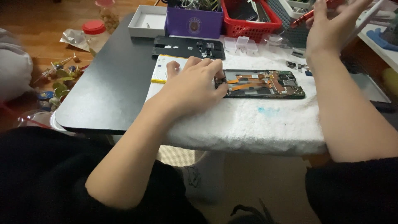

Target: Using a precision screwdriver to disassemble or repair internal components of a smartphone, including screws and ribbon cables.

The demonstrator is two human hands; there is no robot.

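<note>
An opened phone (265, 84) with orange flex cables and a green board lies on a white towel (248, 120). My left hand (195, 85) rests flat on its left end, fingers pressing down. My right hand (329, 27) is raised at the far right, gripping a red-handled screwdriver (304, 17) above the table's back edge. A white battery with a yellow edge (163, 68) lies under and behind my left hand. A black phone back cover (186, 46) lies further back.
A purple box (194, 23), a red basket (248, 25) and a white tray (146, 20) line the back of the black table (107, 87). Small clear containers (238, 43) and tiny parts (296, 65) lie nearby. Jars and clutter sit on the floor at left.
</note>
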